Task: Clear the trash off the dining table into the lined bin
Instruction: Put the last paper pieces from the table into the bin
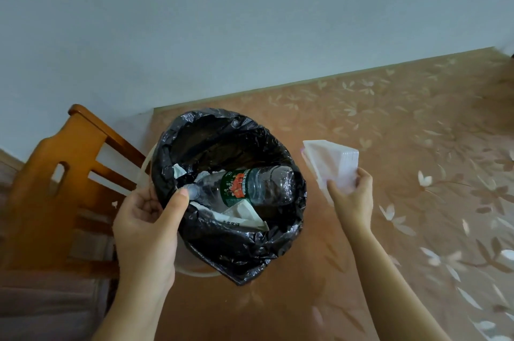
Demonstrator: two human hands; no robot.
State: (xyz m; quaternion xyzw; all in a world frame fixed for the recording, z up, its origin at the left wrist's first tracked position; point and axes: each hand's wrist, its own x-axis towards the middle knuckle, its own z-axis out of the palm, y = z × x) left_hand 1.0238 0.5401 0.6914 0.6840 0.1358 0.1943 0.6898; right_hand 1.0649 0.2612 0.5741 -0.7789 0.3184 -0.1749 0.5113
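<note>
Left hand (pixel 144 218) clamped on near-left rim of black bin liner (pixel 236 251), thumb hooked inside, fingers curled outside, holding bin mouth open. Right hand (pixel 351 198) closed on near corner of white plastic clamshell container (pixel 331 165), thumb on top, held just right of bin, above floral tablecloth (pixel 403 123), not yet over opening. Step in hand, by judgement: carry container left across to bin mouth and drop. To do well: keep left-hand pinch firm so liner stays spread and does not slip off rim; bring container fully over opening before letting go; tip flat side down or edgewise, since bottle already lies across the inside and a wide tray could bridge on it and sit proud; release low, not tossed, as thin plastic likely light and prone to bounce off rim. Container looks white, translucent, thin-walled, roughly triangular in view, ribbed stacked edges on far side, seemingly empty, probably folded shut or nested; exact form hard to tell. Inside bin, just beyond left thumb: clear plastic water bottle (pixel 250 187) with green and red label, lying on its side, neck toward left hand, over crumpled white paper (pixel 242 215). Wooden chair (pixel 72 173) left of left hand. No other trash visible near right hand.
</note>
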